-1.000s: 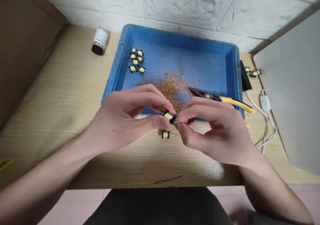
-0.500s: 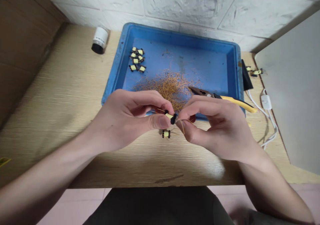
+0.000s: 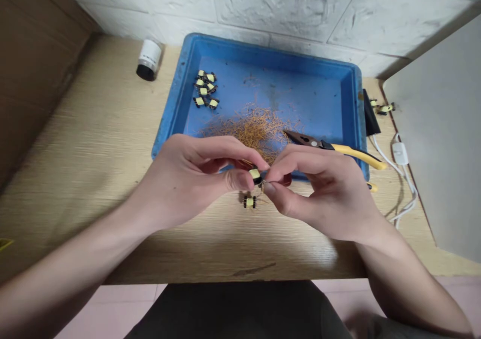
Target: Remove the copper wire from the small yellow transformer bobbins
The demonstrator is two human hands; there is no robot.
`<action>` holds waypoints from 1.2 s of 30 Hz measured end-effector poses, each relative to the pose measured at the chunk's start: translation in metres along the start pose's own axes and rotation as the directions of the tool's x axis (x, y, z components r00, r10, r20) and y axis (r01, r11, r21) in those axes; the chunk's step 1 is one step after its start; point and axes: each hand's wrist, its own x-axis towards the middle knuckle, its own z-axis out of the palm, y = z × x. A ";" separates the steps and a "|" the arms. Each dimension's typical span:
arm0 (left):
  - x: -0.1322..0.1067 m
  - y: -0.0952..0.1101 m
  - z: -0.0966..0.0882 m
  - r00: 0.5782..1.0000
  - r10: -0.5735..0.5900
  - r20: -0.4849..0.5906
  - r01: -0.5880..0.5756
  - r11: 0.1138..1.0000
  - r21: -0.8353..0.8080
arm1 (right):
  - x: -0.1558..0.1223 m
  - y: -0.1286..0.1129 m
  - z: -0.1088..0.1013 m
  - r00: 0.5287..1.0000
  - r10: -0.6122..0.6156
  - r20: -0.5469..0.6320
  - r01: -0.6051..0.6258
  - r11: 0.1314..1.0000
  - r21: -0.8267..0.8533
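Observation:
My left hand (image 3: pixel 203 178) pinches a small black-and-yellow transformer (image 3: pixel 255 174) between thumb and forefinger, above the tray's near edge. Close against its right end, my right hand (image 3: pixel 319 191) has thumb and forefinger closed on a thin copper wire (image 3: pixel 262 187) that comes from the transformer. The exact grip point is partly covered by the fingertips. On the table just below lies a second transformer (image 3: pixel 249 202) with loose wire ends. Pliers (image 3: pixel 311 141) with yellow handles rest across the tray's right side, partly behind my right hand.
A blue tray (image 3: pixel 270 53) holds a heap of copper wire clippings (image 3: pixel 255 128) and several finished-looking transformers (image 3: pixel 203 92) at left. A white bottle with a black cap (image 3: pixel 149 59) lies at back left. A white cable with a switch (image 3: pixel 400 153) and more transformers (image 3: pixel 384 109) are at right.
The transformer has turned in my left fingers, its yellow face now tilted upward. My right fingertips have closed in nearer to it, and the wire end now bends downward.

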 end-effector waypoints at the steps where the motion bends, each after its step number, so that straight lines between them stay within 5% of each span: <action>1: 0.000 0.000 0.001 1.000 -0.024 -0.010 0.024 1.000 -0.017 | 0.000 0.000 0.000 1.000 0.007 0.001 -0.007 1.000 0.008; 10: -0.001 0.006 0.006 0.990 -0.130 -0.047 0.127 0.990 -0.056 | 0.000 0.002 0.000 1.000 0.011 -0.030 -0.011 1.000 -0.020; 18: -0.007 0.000 0.012 0.970 0.012 -0.242 -0.024 0.999 -0.046 | 0.003 0.006 0.002 0.998 -0.012 -0.069 0.009 0.999 -0.040; 23: -0.009 -0.003 0.013 0.949 0.159 -0.274 -0.109 0.976 0.187 | 0.003 0.006 0.005 0.994 -0.019 -0.106 0.016 0.999 -0.035; 28: -0.014 -0.002 0.012 0.891 0.362 -0.276 -0.185 0.842 0.506 | 0.003 0.007 0.008 0.988 -0.006 -0.153 0.002 1.000 -0.025; 36: -0.017 0.010 0.017 0.926 0.274 -0.260 -0.114 0.858 0.500 | 0.001 0.008 0.013 0.974 -0.051 -0.219 0.026 0.993 -0.115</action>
